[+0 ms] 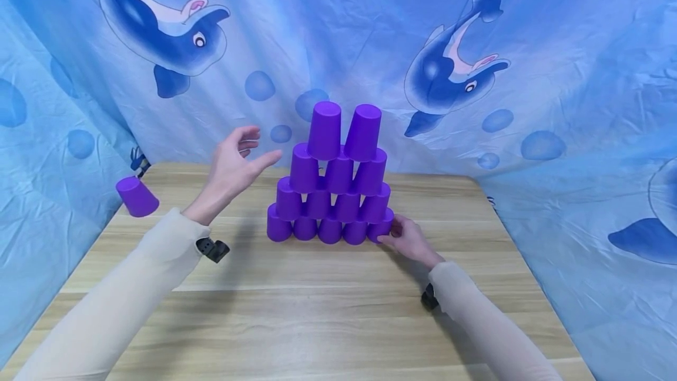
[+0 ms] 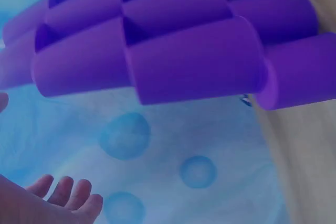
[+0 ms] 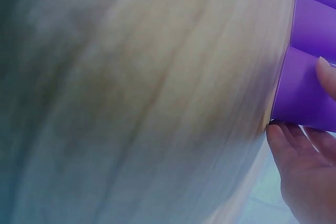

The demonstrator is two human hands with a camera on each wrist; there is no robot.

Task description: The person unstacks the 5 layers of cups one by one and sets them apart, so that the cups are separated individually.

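Purple cups stand upside down in a stepped stack, with two side by side on top. My left hand hovers left of the upper rows, thumb and fingers spread apart, holding nothing. In the left wrist view its fingertips are clear of the cups. At the stack's lower right, my right hand grips the end cup of the bottom row. The right wrist view has the thumb on that cup's front and the fingers round its side.
A single purple cup stands upside down near the left edge of the wooden table. Behind and beside the table hangs a blue curtain printed with dolphins and bubbles.
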